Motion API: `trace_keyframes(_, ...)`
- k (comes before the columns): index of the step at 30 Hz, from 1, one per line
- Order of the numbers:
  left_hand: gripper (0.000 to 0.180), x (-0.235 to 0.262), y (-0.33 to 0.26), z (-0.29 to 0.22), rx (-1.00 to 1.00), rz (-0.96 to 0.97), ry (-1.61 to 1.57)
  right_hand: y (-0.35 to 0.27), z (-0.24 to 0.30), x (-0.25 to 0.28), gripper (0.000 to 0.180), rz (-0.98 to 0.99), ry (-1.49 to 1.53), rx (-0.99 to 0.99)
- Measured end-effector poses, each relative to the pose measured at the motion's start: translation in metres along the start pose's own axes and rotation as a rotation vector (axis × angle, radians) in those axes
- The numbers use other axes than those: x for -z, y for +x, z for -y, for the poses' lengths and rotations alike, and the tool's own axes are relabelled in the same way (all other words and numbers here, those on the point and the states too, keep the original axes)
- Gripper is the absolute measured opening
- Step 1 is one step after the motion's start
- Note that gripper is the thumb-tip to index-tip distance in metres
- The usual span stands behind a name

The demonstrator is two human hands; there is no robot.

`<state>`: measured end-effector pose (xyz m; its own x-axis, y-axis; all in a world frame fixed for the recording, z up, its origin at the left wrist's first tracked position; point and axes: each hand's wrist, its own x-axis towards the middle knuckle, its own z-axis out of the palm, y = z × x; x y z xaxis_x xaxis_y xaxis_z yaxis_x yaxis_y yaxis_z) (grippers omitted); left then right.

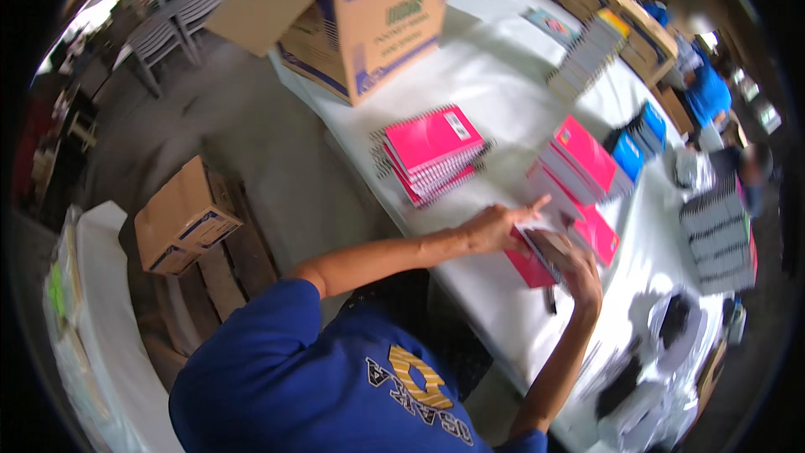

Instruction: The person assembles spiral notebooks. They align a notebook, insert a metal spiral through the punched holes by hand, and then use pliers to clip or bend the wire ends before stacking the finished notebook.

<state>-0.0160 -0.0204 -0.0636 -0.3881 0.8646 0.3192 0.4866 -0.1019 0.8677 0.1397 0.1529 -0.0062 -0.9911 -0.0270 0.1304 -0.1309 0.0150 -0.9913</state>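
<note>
Over the near side of the white table, my right hand [577, 273] is closed around a spiral notebook [545, 257], tilted with its coil toward me. My left hand [495, 228] grips the notebook's left edge; one finger sticks out past it and the others are partly hidden. Beneath the hands lies a pink cover [528, 271]. A black pen-like object [551, 300] rests close to my right wrist. Just beyond are pink notebooks [579, 155] in a leaning stack, with another pink one [598, 235] lower down. To the left stands a separate stack of pink spiral notebooks [432, 143].
An opened carton [381, 25] sits at the table's far left edge. Blue notebooks [637, 143], a tall notebook stack [591, 54] and grey-edged stacks [717, 239] stand right. Clear plastic wrap [654, 403] lies near right. Another carton [184, 218] rests on a wooden pallet. Other people are at right.
</note>
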Motion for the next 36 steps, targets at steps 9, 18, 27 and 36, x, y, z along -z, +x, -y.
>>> trace_keyframes(9,0.105,0.001,0.0,-0.014,0.055,0.022,-0.124,-0.002,-0.009,0.015,0.056,-0.066,-0.125,-0.166)
trace_keyframes(18,0.088,0.004,-0.001,0.005,0.047,0.048,-0.203,-0.032,0.011,0.006,0.056,-0.165,-0.175,-0.123)
trace_keyframes(27,0.054,0.015,-0.003,0.003,0.128,0.382,-0.446,-0.141,0.003,0.017,0.054,-0.819,-1.633,-0.491)
trace_keyframes(36,0.052,0.015,-0.01,-0.024,-0.12,0.033,0.187,-0.069,-0.046,-0.059,0.044,-0.772,-1.612,-0.171)
